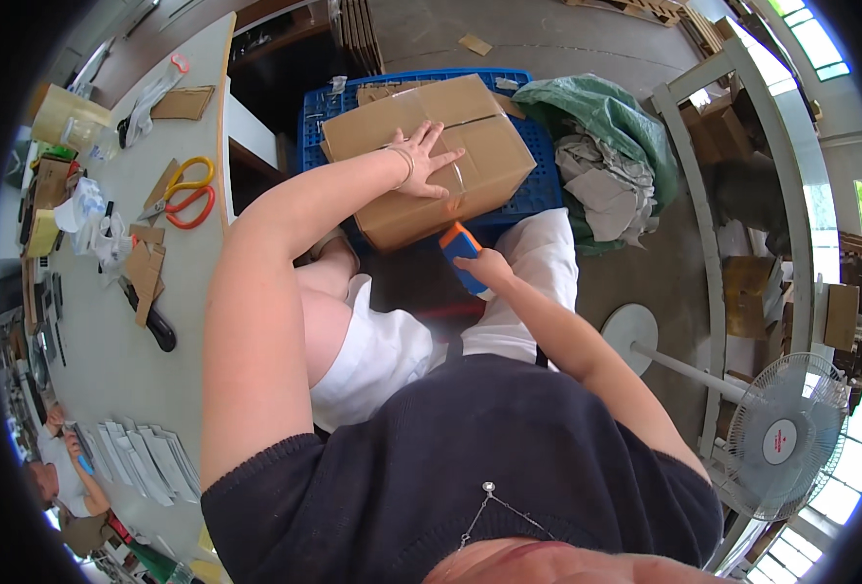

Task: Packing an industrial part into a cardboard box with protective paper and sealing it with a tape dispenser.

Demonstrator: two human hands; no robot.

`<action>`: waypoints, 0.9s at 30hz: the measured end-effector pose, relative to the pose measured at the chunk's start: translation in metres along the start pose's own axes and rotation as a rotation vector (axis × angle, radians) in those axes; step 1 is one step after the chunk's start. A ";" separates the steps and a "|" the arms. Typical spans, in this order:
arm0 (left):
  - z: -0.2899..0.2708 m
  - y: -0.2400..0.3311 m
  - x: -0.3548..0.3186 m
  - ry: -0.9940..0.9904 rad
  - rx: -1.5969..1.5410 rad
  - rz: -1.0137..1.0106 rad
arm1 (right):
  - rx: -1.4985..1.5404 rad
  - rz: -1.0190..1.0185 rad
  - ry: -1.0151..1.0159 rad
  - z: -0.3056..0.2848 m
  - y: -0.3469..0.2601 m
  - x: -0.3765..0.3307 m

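A closed brown cardboard box rests on a blue plastic crate, with clear tape along its top seam. My left hand lies on the box top, fingers spread and palm down. In my right hand is a blue hand-held tool with an orange end, held close to the box's near side. The tool's exact kind is hard to make out, as my fingers cover part of it.
A worktable on the left carries orange-and-yellow scissors, a black-handled knife and stacked white sheets. Right of the box stand a green sack with crumpled paper and a fan. Another person works at the far left.
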State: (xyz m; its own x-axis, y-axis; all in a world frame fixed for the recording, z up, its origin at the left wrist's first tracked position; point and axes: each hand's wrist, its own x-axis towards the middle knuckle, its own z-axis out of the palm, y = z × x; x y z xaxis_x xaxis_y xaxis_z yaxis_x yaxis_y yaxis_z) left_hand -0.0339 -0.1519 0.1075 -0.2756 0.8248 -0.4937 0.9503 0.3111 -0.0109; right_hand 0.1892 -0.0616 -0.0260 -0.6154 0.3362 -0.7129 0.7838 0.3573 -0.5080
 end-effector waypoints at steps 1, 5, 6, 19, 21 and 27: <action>-0.001 0.007 0.002 -0.003 0.007 0.016 | 0.286 0.146 -0.133 0.008 0.018 0.013; -0.007 0.013 0.009 -0.107 -0.024 -0.012 | -0.098 0.027 -0.037 0.035 0.051 0.006; -0.010 0.008 0.006 -0.130 -0.023 -0.004 | 0.180 -0.037 -0.104 0.032 0.052 -0.006; 0.003 0.011 -0.075 -0.306 -1.525 0.223 | 0.350 -0.789 -0.029 -0.028 -0.024 -0.101; 0.006 0.006 -0.083 -0.274 -1.652 0.223 | 0.367 -0.809 -0.057 -0.024 -0.031 -0.101; 0.003 0.001 -0.085 -0.319 -1.865 0.244 | 0.285 -0.916 -0.003 -0.021 -0.042 -0.105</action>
State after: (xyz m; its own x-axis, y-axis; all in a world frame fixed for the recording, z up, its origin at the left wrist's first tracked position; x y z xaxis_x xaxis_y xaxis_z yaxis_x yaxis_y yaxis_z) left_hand -0.0095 -0.2232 0.1468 0.0610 0.8853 -0.4611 -0.4430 0.4380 0.7823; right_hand 0.2191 -0.0941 0.0804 -0.9994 0.0294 0.0185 -0.0104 0.2547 -0.9670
